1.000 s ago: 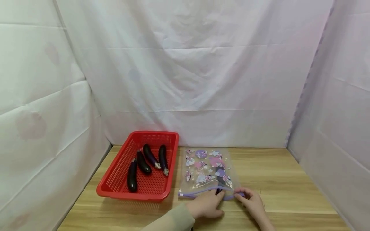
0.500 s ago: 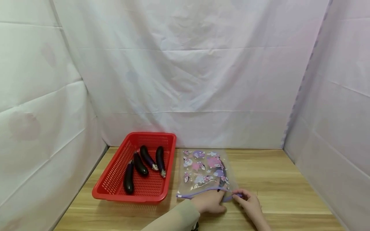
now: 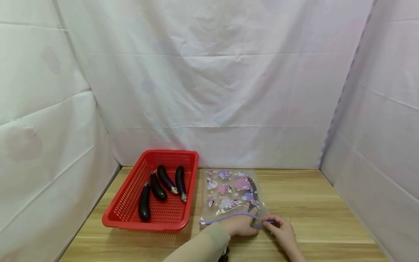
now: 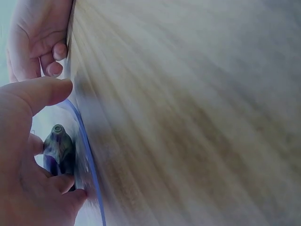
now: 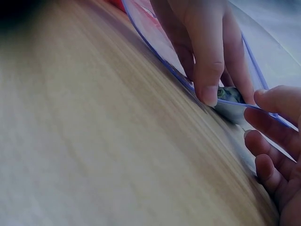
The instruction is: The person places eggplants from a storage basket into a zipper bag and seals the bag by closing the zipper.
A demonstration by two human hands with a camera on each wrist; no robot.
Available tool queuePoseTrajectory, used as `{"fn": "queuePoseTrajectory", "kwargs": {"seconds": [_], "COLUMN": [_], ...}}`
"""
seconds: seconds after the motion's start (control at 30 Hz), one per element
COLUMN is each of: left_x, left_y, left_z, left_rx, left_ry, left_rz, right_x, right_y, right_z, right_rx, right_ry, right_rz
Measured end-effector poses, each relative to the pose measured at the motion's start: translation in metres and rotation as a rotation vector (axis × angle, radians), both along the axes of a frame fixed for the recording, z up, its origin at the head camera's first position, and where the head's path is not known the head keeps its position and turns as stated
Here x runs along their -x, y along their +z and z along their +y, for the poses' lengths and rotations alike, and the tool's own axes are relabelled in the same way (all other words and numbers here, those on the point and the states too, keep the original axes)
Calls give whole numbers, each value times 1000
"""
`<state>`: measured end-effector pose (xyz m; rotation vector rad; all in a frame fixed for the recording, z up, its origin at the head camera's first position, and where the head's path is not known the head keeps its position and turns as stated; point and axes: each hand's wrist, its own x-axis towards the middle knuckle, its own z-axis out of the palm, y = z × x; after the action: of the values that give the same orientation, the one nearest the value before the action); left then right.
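A clear printed zipper bag [image 3: 226,189] with a purple edge lies flat on the table. My left hand [image 3: 241,225] reaches into its mouth. Inside, along the bag's right side, is a dark eggplant [image 3: 254,191]; in the left wrist view its stem end [image 4: 58,143] sits between the fingers of my left hand [image 4: 23,136], which touch it on both sides. The right wrist view shows the left thumb at the purple edge. My right hand [image 3: 284,233] pinches the right corner of the bag's mouth between thumb and index finger, its other fingers loosely bent.
Left of the bag stands a red perforated basket [image 3: 188,214] holding several eggplants [image 3: 144,203]. White cloth [image 3: 209,91] hangs behind and at both sides of the wooden table [image 3: 311,196].
My left hand has moved slightly right and farther into the bag, and the eggplant has slid deeper along with it. The right hand keeps its pinch on the corner.
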<state>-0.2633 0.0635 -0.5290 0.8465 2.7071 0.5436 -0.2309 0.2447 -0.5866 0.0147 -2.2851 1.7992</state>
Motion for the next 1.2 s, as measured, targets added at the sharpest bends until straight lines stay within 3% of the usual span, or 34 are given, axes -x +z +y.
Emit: {"fn": "queuePoseTrajectory", "kwargs": {"seconds": [0.23, 0.33, 0.5, 0.63, 0.87, 1.2], "left_x": [10, 9, 8, 6, -4, -28], "left_y": [-10, -15, -13, -10, -2, 4], "left_z": [0, -1, -3, -5, -7, -15], "left_rx": [9, 27, 60, 42, 12, 151], "left_ry": [-6, -26, -37, -56, -128, -139], "left_rz": [-61, -40, 16, -20, 28, 89], "right_x": [-2, -6, -4, -1, 1, -2], "right_y": [2, 0, -3, -2, 7, 6], "right_z": [0, 1, 3, 3, 3, 3], "right_rx": [-8, -16, -23, -27, -26, -62], "right_ry": [16, 21, 47, 51, 33, 22], "right_rz": [9, 0, 9, 2, -10, 6]}}
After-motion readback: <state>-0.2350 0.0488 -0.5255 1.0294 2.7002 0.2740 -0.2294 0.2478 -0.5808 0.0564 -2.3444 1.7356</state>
